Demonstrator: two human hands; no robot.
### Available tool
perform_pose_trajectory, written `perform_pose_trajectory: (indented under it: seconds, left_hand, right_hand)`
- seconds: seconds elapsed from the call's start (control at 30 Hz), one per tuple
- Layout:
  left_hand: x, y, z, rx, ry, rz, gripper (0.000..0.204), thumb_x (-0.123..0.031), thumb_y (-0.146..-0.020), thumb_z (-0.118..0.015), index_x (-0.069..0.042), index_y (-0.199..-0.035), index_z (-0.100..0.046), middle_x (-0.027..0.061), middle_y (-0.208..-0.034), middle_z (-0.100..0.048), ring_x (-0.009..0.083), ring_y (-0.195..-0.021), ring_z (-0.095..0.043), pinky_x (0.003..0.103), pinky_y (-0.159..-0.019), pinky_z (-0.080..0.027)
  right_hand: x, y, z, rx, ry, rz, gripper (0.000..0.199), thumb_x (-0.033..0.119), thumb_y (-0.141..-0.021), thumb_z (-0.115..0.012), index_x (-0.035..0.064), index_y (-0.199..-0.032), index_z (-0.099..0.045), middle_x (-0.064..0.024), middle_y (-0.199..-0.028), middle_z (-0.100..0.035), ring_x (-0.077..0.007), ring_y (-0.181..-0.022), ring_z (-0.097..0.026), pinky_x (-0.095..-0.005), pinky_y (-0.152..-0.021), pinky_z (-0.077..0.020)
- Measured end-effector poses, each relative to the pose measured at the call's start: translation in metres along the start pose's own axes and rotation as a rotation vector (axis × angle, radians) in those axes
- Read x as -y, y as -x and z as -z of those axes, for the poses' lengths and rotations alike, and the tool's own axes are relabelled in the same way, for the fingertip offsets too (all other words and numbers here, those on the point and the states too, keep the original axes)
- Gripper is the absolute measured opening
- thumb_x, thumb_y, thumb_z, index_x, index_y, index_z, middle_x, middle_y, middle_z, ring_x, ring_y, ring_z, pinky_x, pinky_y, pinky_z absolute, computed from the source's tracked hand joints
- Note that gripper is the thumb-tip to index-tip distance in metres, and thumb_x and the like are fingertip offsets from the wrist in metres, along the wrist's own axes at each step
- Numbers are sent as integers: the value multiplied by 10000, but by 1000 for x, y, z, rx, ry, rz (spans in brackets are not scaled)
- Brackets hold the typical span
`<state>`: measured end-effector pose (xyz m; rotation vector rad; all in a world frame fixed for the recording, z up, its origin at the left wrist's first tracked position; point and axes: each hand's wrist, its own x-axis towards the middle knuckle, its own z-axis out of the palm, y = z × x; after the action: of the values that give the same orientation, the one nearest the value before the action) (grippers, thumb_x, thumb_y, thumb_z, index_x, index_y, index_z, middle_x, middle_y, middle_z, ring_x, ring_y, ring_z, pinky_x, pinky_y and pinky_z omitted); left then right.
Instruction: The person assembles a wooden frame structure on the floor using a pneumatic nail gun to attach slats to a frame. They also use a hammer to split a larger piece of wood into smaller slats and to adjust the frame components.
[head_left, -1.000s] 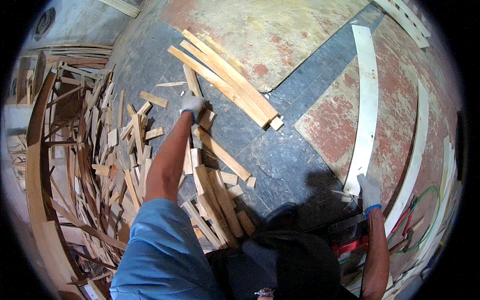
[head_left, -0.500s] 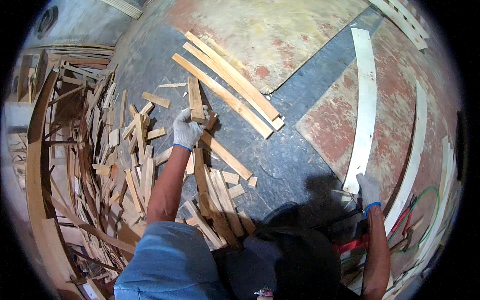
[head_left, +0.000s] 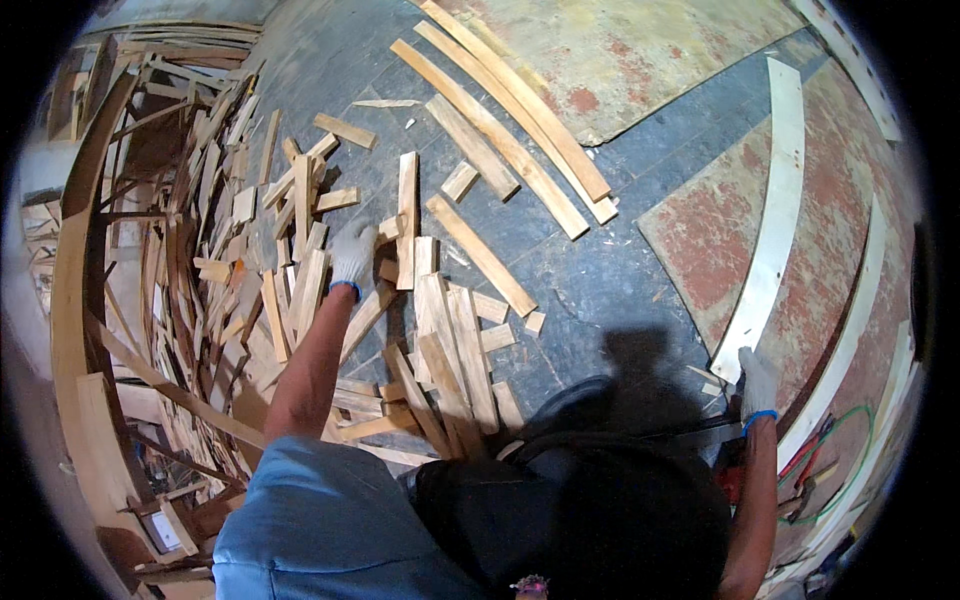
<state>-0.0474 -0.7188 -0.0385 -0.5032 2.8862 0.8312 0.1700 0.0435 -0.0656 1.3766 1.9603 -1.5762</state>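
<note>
Wood strip (head_left: 407,218) | on the floor (head_left: 600,290), middle of the scrap pile (head_left: 240,250) | left hand (head_left: 352,256) fingers grasping its near end | right hand (head_left: 757,383) fingers resting on the curved board (head_left: 775,220), grip unclear | step: picking up; next needs a steady lift

Bright, sharp — fisheye-bent edges, dark rim

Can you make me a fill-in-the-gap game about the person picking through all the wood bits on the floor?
1. Both hands wear ____ gloves.
2. The left hand grips a short wooden ____ from the pile of offcuts.
3. The right hand rests at the end of a long, pale, ____ board.

Missing words: white; strip; curved
</note>
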Motion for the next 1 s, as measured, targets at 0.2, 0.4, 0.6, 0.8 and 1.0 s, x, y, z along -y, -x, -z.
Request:
perform_pose_trajectory:
  seconds: [0.2,0.4,0.6,0.8,1.0]
  left_hand:
    - [-8,92,-18,-78,-36,45,358,-233,-959,-585,-37,-1224,-723,190,-1236,-725,342,-1183,-677,395,-1011,-505]
    - [17,130,-17,-89,-137,84,348,-213,-964,-571,-35,-1224,-719,194,-1219,-726,345,-1195,-668,403,-1036,-498]
    - [-37,146,-25,65,64,198,376,-296,-964,-607,6,-1154,-727,167,-1111,-753,307,-1023,-705,388,-925,-519]
    - [-36,151,-49,357,208,377,469,-410,-967,-656,39,-1076,-735,108,-948,-735,196,-826,-657,361,-785,-520]
    - [-74,138,-25,429,615,481,248,-291,-946,-734,-44,-963,-733,14,-843,-688,127,-707,-623,315,-670,-525]
  right_hand:
    - [-4,0,3,-23,-19,90,260,325,-941,-719,157,-798,-582,50,-712,-478,-102,-566,-438,-295,-492,-380]
    - [-10,-8,5,-19,58,130,273,328,-955,-704,147,-795,-578,44,-716,-477,-104,-587,-467,-296,-471,-392]
    - [-8,-3,11,-34,65,77,303,341,-944,-707,116,-788,-577,42,-746,-467,-114,-649,-421,-308,-577,-350]
    - [-1,2,0,-70,41,45,336,362,-933,-737,158,-741,-551,26,-674,-474,-120,-550,-457,-302,-474,-413]
    - [7,16,0,-34,42,61,323,330,-934,-733,160,-742,-538,23,-678,-477,-125,-543,-475,-307,-457,-426]
